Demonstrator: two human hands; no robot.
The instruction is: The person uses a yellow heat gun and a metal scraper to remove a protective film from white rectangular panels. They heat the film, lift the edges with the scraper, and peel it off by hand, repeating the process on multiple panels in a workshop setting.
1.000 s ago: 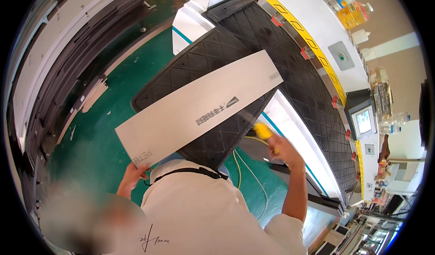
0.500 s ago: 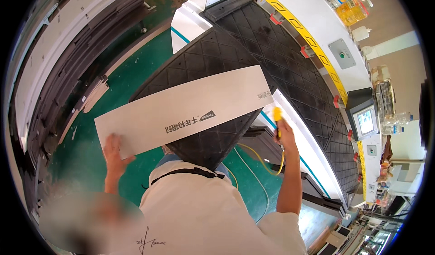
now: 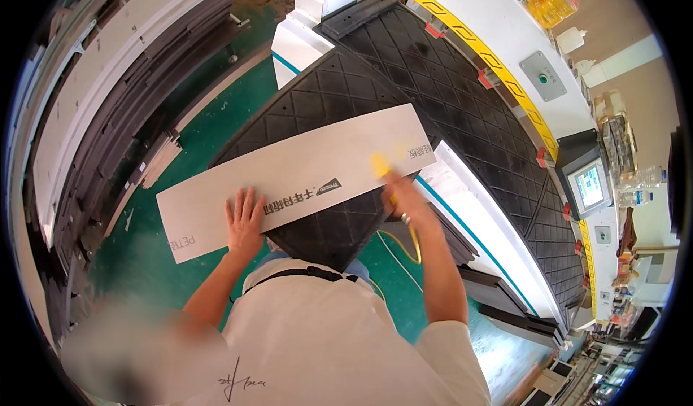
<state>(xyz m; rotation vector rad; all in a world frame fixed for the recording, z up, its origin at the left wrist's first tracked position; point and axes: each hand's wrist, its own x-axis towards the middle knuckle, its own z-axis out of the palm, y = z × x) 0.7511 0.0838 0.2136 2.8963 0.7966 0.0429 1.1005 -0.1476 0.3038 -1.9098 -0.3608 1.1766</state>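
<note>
A long pale board (image 3: 296,169) with printed marks lies slantwise across a black quilted-surface table (image 3: 310,95), its left end sticking out past the table's edge. My left hand (image 3: 246,222) rests flat on the board's near edge, left of the middle, fingers spread. In my right hand (image 3: 406,202) is a yellow air gun (image 3: 381,166), smeared by motion, over the right part of the board. A yellow hose (image 3: 416,249) hangs below that hand.
Stacked dark boards (image 3: 155,67) stand at the left beyond the green floor (image 3: 209,128). On the right, a white machine beam with a yellow strip (image 3: 491,67) carries a control screen (image 3: 588,186). Bottles (image 3: 556,3) stand at the upper right.
My left hand has slid right along the board, from its left end toward the middle. The air gun in my right hand has moved left, from beyond the right end to over the board.
</note>
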